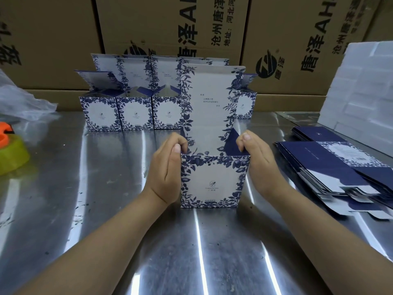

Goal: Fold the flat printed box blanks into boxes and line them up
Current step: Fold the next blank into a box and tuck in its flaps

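Steel tabletop point(106, 209) | blue-floral printed box point(212, 184) upright at centre, lid point(212, 99) raised | left hand point(168, 167) fingers curled over left rim | right hand point(260, 165) apparently pinching navy side flap point(230, 141) | folded boxes point(136, 113) rowed behind | flat blanks point(323, 162) right

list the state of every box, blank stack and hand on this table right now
near box: folded, upright, lid flap standing open
left hand: grips the near box's top left corner
right hand: grips its top right corner
back row of boxes: folded, upright, side by side, lids open
flat blanks: unfolded, stacked lying flat at right
tape roll: lying at left, untouched
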